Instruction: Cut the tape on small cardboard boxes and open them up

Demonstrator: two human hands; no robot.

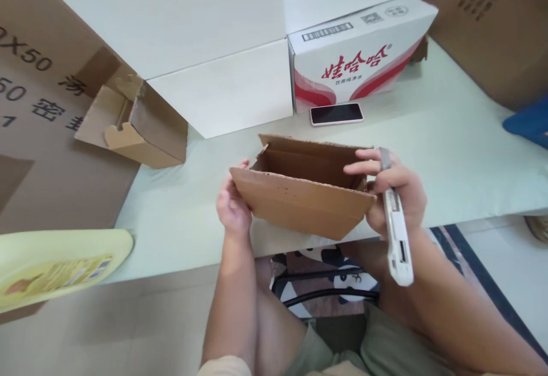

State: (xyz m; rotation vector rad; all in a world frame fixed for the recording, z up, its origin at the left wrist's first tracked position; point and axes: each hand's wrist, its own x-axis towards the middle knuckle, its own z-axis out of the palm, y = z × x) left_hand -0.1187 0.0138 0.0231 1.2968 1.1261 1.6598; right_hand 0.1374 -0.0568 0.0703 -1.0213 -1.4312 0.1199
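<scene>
Left hand [234, 209] is gripping the left end of the open cardboard box [302, 200], fingers wrapping partly behind it. Right hand [406, 196] is curling around a white slotted device [399, 245]; exact type unclear. Two of its fingers are reaching over the box's right edge into the mouth, one wearing a grey band [385, 158]. Looks like the two-end hold is steadying the box and keeping the mouth facing up toward the wearer.

Box is sitting over the table's [454, 165] near edge, tilting a bit; can't tell if its base is touching the cloth. Probably kept close to the lap for easy reach.

Farther out: phone [336, 114] is lying flat just in front of the red-printed white carton [355, 68]. Plain white carton [240, 88] is standing beside that. Smaller cardboard box [160, 128] is resting to the left, flaps open. Yellow bottle [55, 262] is occupying the lower left.
</scene>
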